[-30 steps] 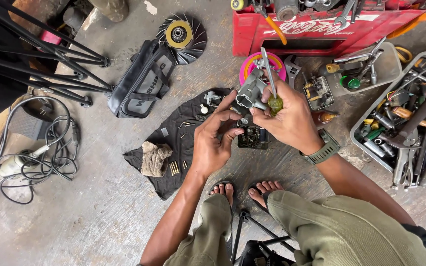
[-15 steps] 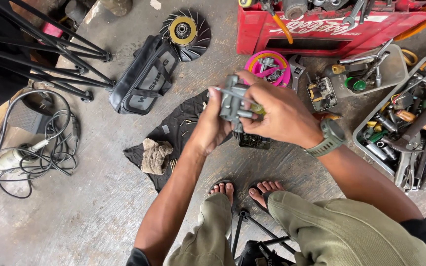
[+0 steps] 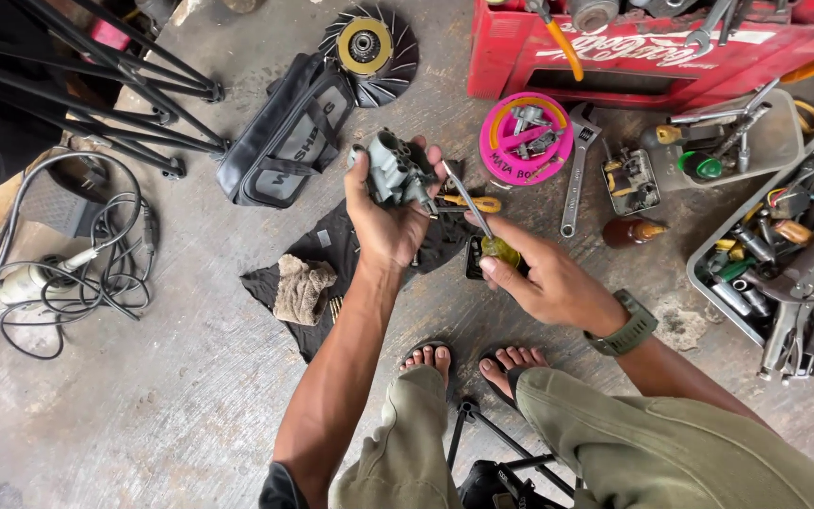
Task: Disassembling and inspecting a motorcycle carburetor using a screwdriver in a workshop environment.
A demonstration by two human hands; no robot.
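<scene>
My left hand (image 3: 386, 219) grips a grey metal carburettor body (image 3: 396, 170), raised above a black cloth (image 3: 336, 247) on the concrete floor. My right hand (image 3: 541, 273) holds a screwdriver (image 3: 476, 215) by its yellow-green handle. Its shaft slants up and left, and the tip touches the carburettor's right side. A green watch sits on my right wrist. My bare feet in sandals rest just below the cloth.
A beige rag (image 3: 302, 287) lies on the cloth. A pink round tub (image 3: 525, 139), an adjustable wrench (image 3: 577, 168) and a brown bottle (image 3: 631, 231) lie ahead. A red crate (image 3: 633, 57) and a grey tool tray (image 3: 784, 254) stand right. A black bag (image 3: 284, 141), a disc (image 3: 369, 47), tripod legs and cables sit left.
Both hands were together around the carburettor. Now my right hand has drawn back to the right with the screwdriver, its tip still at the part, and my left hand alone holds the carburettor.
</scene>
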